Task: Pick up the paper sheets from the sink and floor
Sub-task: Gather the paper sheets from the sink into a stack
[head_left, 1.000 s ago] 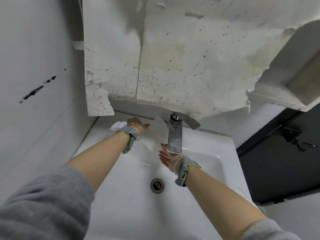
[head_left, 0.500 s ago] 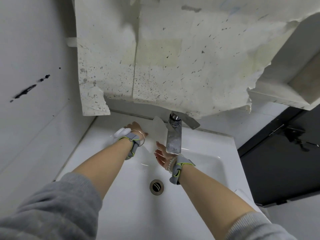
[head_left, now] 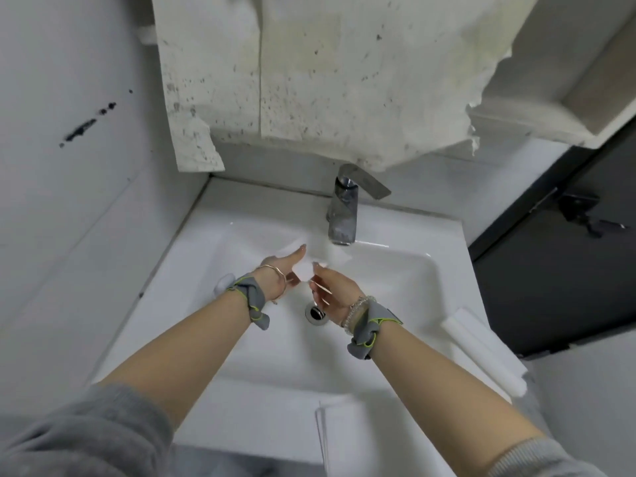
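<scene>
Two hands of yours meet over the white sink, pinching one paper sheet between them.

Your left hand and right hand each grasp that thin white sheet, held just above the drain and below the faucet. Nearer you than the grip, more white sheets lie on the sink's front rim. Right of the grip, a white block rests on the rim. Behind the faucet hangs a speckled, torn wall covering; a dark cabinet stands far right.
</scene>
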Available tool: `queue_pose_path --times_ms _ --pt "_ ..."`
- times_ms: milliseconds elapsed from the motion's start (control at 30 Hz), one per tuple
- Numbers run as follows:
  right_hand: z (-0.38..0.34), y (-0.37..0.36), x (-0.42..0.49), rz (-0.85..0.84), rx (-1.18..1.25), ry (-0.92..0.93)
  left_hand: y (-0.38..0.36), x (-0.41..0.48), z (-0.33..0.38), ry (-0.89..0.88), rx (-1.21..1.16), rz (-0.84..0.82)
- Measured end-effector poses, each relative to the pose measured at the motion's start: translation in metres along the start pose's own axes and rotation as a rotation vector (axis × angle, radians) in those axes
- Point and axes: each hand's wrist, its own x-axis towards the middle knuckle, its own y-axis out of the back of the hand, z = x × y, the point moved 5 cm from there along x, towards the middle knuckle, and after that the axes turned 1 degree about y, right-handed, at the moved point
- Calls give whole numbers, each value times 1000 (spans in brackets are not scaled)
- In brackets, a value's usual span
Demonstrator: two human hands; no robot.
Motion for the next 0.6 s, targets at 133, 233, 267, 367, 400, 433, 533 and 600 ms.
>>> queue_pose_path --times_ms 133,233,267,367,400,433,533,600 --pt "20 13 -38 -57 124 -34 0 -34 -22 -84 -184 -30" --pt "36 26 -62 -127 300 -102 1 -74 -35 -110 -198 -118" --pt "40 31 -69 -148 327 -111 2 -86 -39 -125 -205 -137" --pt "46 50 -88 -173 368 -115 2 -125 -50 -134 -221 -207" --pt "45 52 -91 -187 356 -102 2 -133 -51 -137 -198 -231" --pt "48 56 -98 -196 324 -94 1 -144 -58 -139 -174 -247" --pt "55 66 -116 -249 191 -46 -5 -170 -71 -184 -37 -238" --pt "55 73 -126 -247 48 59 -10 -180 -79 -226 46 -222"
